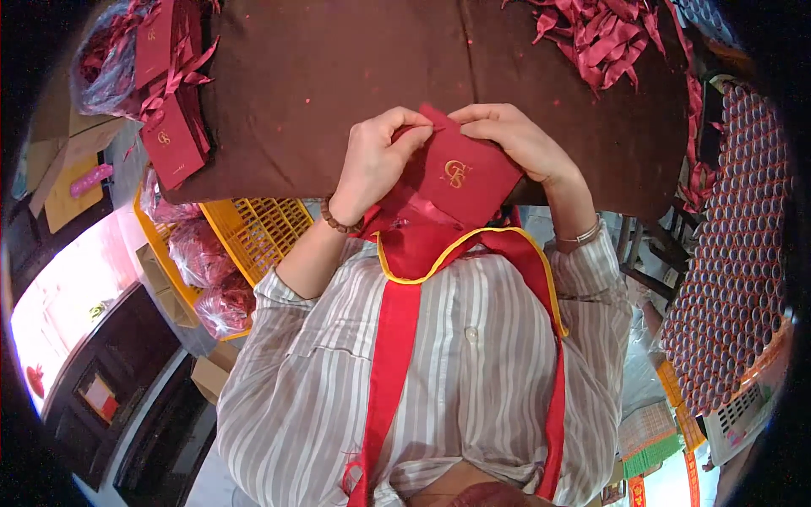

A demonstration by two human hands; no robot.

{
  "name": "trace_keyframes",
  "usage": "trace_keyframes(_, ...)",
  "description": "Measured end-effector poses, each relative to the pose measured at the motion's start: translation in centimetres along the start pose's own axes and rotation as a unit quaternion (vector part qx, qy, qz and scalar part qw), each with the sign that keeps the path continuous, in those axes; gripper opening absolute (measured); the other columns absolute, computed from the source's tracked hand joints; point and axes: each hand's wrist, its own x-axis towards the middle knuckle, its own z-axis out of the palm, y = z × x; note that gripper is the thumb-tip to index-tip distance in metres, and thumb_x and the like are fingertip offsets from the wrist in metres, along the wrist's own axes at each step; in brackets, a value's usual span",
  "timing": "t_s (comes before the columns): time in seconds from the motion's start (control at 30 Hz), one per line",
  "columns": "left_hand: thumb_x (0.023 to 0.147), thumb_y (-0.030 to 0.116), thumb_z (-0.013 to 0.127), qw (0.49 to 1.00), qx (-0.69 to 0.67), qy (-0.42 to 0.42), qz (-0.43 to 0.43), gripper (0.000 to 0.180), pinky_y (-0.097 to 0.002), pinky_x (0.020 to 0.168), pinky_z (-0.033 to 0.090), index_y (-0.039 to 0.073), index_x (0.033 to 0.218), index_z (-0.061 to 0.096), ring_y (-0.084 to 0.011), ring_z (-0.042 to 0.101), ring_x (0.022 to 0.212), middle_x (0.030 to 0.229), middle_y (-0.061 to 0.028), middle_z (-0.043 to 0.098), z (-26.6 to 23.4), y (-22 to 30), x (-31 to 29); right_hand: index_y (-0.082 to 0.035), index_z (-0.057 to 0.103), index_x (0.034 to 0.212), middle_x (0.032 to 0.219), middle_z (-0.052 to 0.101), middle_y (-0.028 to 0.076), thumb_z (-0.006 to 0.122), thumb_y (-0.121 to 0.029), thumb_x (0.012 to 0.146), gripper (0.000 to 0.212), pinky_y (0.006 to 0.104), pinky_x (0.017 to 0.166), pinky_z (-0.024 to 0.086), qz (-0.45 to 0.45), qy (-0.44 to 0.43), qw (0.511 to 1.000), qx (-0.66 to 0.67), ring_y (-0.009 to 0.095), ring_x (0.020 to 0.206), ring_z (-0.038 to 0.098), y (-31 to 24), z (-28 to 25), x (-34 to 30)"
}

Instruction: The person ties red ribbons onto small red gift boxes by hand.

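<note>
A loose shirt (498, 372) in grey-beige and white vertical stripes fills the lower middle of the frame, with a pale round button (471, 335) at centre and a pocket (338, 363) left of it. Over it goes a red apron (422, 258) edged with yellow trim (405, 280), its straps (393, 363) plain red. Both striped sleeves (283, 291) end near the elbow. Behind the left hand (372, 156) circles a brown beaded bracelet (338, 218); below the right hand (515, 139), a slim silvery bangle (579, 238).
</note>
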Motion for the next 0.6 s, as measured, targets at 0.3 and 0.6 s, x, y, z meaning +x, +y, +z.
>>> trace_keyframes(0.3,0.079,0.009,0.059,0.977,0.152,0.084,0.125,0.01,-0.0314,0.059,0.047,0.0,0.081,0.062,-0.0246,0.061,0.064,0.071,-0.0139,0.062,-0.3,0.3,-0.2,0.005,0.055,0.111,0.099,0.062,0.006,0.05,-0.009,0.084,0.031,0.0212,0.079,0.045,0.001,-0.016,1.0,-0.003,0.009,0.086,0.058,0.1,0.3,0.0)
trace_keyframes(0.6,0.077,0.011,0.059,0.965,0.191,0.064,0.167,0.01,-0.0363,0.059,0.048,0.002,0.079,0.06,-0.0313,0.061,0.068,0.074,-0.0156,0.061,0.7,1.3,-0.2,0.006,0.054,0.112,0.101,0.062,0.006,0.051,-0.01,0.084,0.033,0.0215,0.08,0.044,0.001,-0.016,0.999,-0.035,0.009,0.089,0.057,-0.6,0.5,-0.2)
